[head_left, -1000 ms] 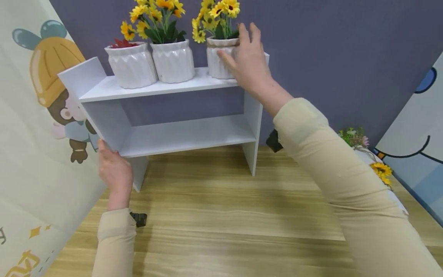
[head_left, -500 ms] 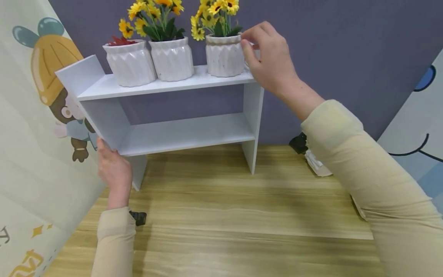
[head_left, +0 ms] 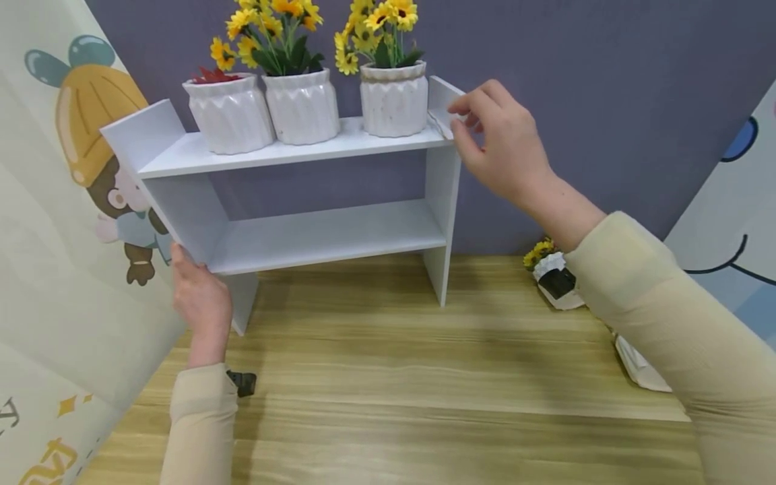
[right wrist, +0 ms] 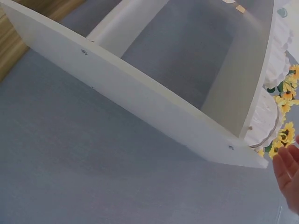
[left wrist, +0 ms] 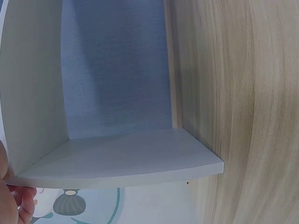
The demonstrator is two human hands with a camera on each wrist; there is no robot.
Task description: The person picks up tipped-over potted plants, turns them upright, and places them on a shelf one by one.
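Note:
A white two-tier shelf [head_left: 327, 232] stands on the wooden table. My left hand [head_left: 203, 300] grips the front edge of its left side panel, level with the lower board; in the left wrist view its fingers [left wrist: 25, 203] curl round that panel. On the top board sit a white pot with a red plant [head_left: 230, 114], a white pot of yellow flowers [head_left: 302, 108] and, further right, another white flower pot [head_left: 394, 101]. My right hand [head_left: 506, 141] is at the right end panel's top, fingers loosely bent, holding nothing; the right wrist view shows it apart from that panel [right wrist: 154, 98].
More white flower pots, one with yellow flowers [head_left: 537, 252] and another [head_left: 639, 364], lie at the table's right, partly behind my right sleeve. The purple wall [head_left: 576, 87] stands behind the shelf. A cartoon-printed wall [head_left: 48, 269] borders the left side.
My right hand has left the rightmost pot on the top board and moved right and down past the end panel. The left hand keeps its hold; the shelf and its pots stay put.

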